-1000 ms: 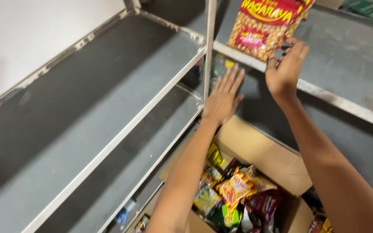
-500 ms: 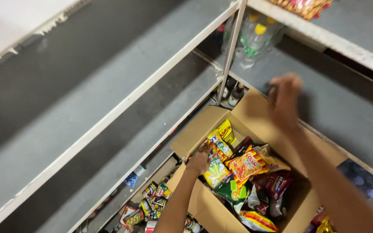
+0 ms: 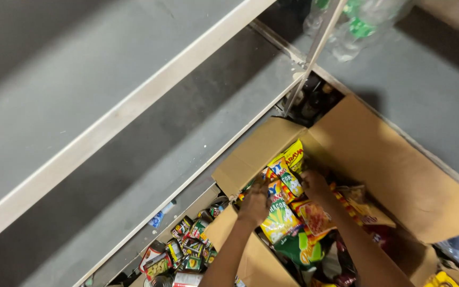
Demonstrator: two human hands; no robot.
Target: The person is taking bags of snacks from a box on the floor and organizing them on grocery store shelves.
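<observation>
An open cardboard box (image 3: 399,175) on the floor holds several colourful snack packets. My left hand (image 3: 254,203) rests on a yellow and green snack packet (image 3: 278,219) near the box's left flap, fingers curled over it. My right hand (image 3: 314,183) reaches into the pile beside a yellow and blue packet (image 3: 288,174) and above a red and orange packet (image 3: 317,218). Whether either hand has a firm grip is hidden by the fingers and packets.
Grey metal shelves (image 3: 107,127) with pale rails run diagonally across the left. A metal upright post (image 3: 314,53) stands behind the box. Plastic bottles (image 3: 357,26) stand on the shelf at top right. Several tins and small packets (image 3: 181,250) lie on the floor left of the box.
Both hands have come down from the upper shelf, where a large snack bag stood, into the box. The view has tilted down toward the floor and the box.
</observation>
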